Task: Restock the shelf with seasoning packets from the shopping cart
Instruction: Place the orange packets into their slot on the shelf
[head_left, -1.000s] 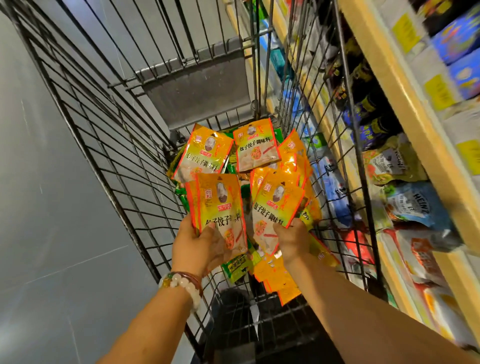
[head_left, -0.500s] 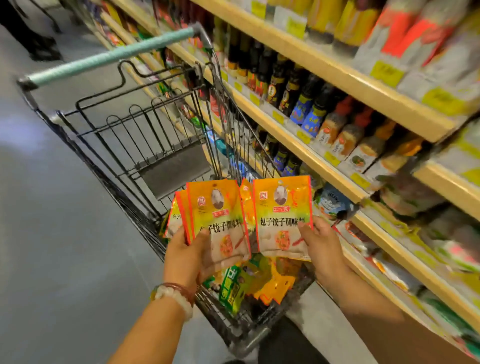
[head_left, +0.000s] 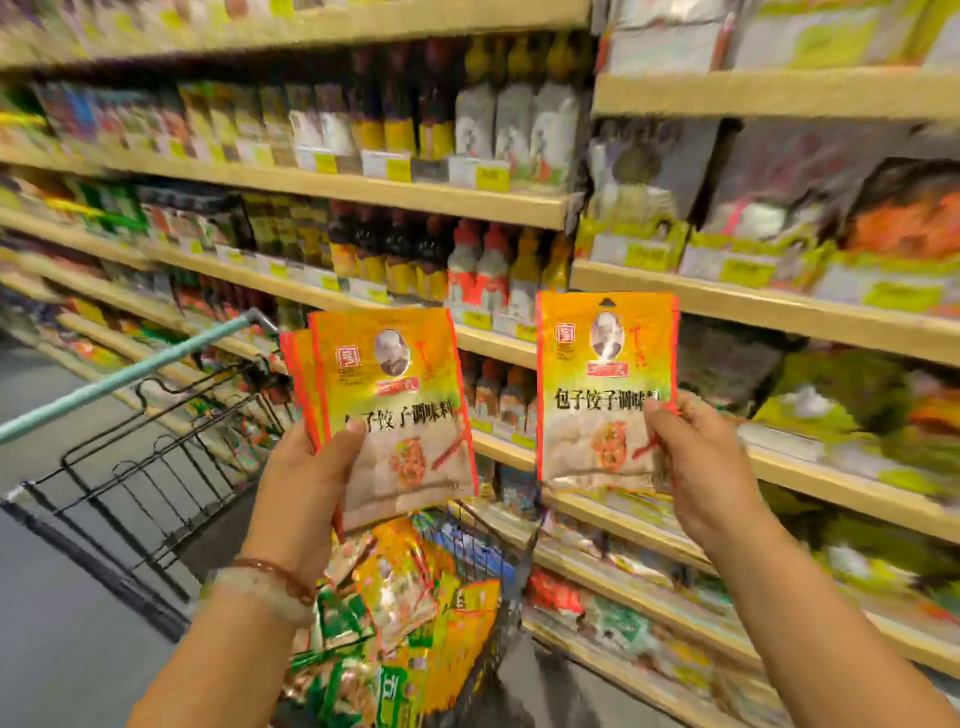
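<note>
Your left hand (head_left: 306, 483) grips a fanned seasoning packet stack (head_left: 395, 415), long axis tilted toward 11 o'clock. Your right hand (head_left: 701, 467) pinches one upright packet (head_left: 597, 395), top at 12 o'clock, before the shelf (head_left: 779, 312); shopping cart (head_left: 156, 467) below.

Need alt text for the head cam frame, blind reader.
A person's left hand holds a small stack of orange seasoning packets, the right hand another packet, raised before blurred stocked shelves. A shopping cart holding more packets sits below.
</note>
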